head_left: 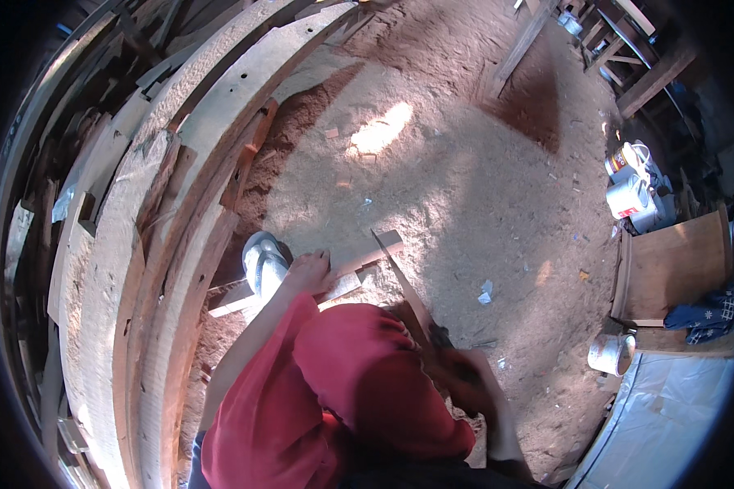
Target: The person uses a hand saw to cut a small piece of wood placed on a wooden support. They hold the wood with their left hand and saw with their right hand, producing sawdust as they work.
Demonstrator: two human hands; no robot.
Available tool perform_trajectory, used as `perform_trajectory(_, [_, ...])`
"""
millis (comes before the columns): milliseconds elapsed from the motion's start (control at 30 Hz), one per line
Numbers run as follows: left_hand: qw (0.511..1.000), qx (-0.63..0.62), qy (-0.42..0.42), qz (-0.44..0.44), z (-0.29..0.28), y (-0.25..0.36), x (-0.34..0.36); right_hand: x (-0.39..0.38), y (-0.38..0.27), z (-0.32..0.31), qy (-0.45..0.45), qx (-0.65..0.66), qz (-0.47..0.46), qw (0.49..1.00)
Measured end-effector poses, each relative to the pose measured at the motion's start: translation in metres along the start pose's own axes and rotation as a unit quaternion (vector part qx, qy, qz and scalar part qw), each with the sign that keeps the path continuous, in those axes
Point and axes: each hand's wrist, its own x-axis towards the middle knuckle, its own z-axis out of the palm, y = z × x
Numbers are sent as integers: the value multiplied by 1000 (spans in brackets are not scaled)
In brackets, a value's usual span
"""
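Observation:
A wooden board (369, 251) lies low over the dirt floor in front of my knees. My left hand (308, 273) presses down on it, fingers bent over its surface. Beside that hand is my foot in a grey sandal (263, 259), against the lighter strip of wood (232, 300). My right hand (458, 379), in shadow and slightly blurred, is closed around the handle of a handsaw (412, 295). The saw's blade slants up and left, its tip at the board's right end. My red-clothed knee (355, 346) hides part of the wood underneath.
Long planks (159, 204) are stacked along the left. On the right stand paint buckets (630, 198), a wooden panel (677, 265), a white tub (610, 354) and a pale sheet-covered surface (656, 416). A wooden post (522, 53) rises at the back; scraps litter the dirt floor (481, 220).

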Motion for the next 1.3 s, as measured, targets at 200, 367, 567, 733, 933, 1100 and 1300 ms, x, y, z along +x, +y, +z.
perform_trajectory(200, [1000,3,17,-17,11,-21,-17,-9,-39,12,-2,-28,85,996])
perform_trajectory(367, [999,-1,-20,-42,-2,-1,-7,1,-2,3,21,-31,-21,999])
perform_trajectory(567, [999,-31,-6,-31,-9,-2,-14,1,-4,16,28,-53,-32,998])
perform_trajectory(733, [997,-37,-21,-58,-11,-8,-9,-10,-27,7,-3,36,17,999])
perform_trajectory(933, [997,-32,-22,-71,-13,-9,-14,4,-30,22,26,95,153,983])
perform_trajectory(1100, [996,-40,-28,-79,-19,2,-9,-14,-8,5,-2,-105,-90,990])
perform_trajectory(1300, [997,-29,-25,-60,-18,-1,-10,17,53,13,50,8,-15,999])
